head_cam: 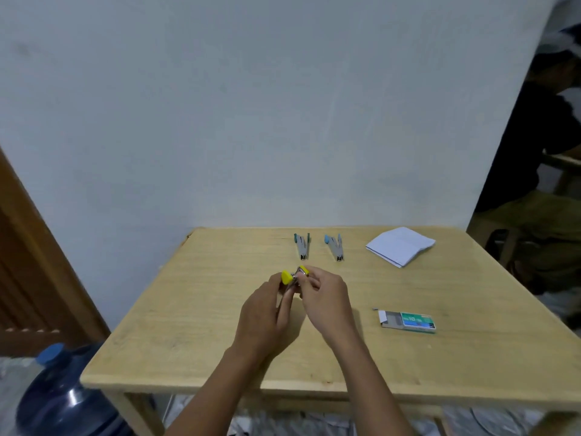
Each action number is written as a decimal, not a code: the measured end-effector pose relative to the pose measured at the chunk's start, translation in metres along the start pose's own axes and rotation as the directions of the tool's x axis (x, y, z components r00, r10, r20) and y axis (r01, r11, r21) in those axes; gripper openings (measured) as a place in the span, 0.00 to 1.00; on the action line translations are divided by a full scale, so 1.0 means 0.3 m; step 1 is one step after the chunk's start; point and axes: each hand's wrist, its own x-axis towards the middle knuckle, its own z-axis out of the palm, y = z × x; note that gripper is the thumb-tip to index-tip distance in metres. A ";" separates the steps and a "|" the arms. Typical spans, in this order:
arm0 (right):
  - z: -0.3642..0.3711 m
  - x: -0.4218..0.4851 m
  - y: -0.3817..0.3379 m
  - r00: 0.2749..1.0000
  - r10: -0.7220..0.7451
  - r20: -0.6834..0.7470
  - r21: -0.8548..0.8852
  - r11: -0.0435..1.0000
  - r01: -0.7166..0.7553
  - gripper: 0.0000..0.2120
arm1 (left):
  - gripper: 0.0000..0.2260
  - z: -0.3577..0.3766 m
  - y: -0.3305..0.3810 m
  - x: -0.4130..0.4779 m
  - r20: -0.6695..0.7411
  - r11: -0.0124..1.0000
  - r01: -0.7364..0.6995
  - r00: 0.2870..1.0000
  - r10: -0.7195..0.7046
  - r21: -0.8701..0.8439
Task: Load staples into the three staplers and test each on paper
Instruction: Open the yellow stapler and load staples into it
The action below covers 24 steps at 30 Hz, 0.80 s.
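1. The yellow stapler [290,278] was held just above the middle of the desk [220,357], its yellow ends raised and its metal body angled down toward the person.
2. The left hand [264,313] held that stapler from the left, its grip curled round the lower metal body.
3. The right hand [327,297] held it from the right, its grip pinching the upper end beside the yellow tip.
4. Whether the stapler's magazine stood open could not be told; the fingers hid it.
5. The teal stapler [302,246] lay on the desk just beyond the yellow stapler, toward the wall.
6. The light-blue stapler [335,247] lay beyond the yellow stapler and slightly to its right, beside the teal one but apart from it.
7. The paper stack [400,246] lay farther to the yellow stapler's right, at the far side of the desk.
8. The staple box [408,321] lay to the yellow stapler's right and nearer the person, its tray slid partly out.
9. A blue water bottle [63,394] stood on the floor, well to the yellow stapler's left.
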 end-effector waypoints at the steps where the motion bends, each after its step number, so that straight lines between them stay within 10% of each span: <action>1: -0.006 -0.012 0.001 1.000 0.008 -0.007 0.022 1.000 -0.008 0.09 | 0.05 0.001 0.014 -0.011 0.001 0.999 0.005 1.000 -0.005 -0.038; 17: -0.080 -0.102 -0.037 0.972 0.191 -0.138 0.272 0.951 -0.148 0.09 | 0.07 -0.029 0.215 -0.088 -0.206 0.890 0.203 0.929 -0.306 -0.408; 21: -0.128 -0.102 -0.024 0.950 0.300 -0.084 0.396 0.885 -0.244 0.19 | 0.10 -0.083 0.264 -0.079 -0.098 0.836 0.225 0.945 -0.313 -0.500; 24: -0.145 -0.093 -0.009 0.939 0.323 -0.121 0.435 0.867 -0.243 0.15 | 0.06 -0.086 0.251 -0.083 0.068 0.618 0.345 0.902 -0.426 -0.707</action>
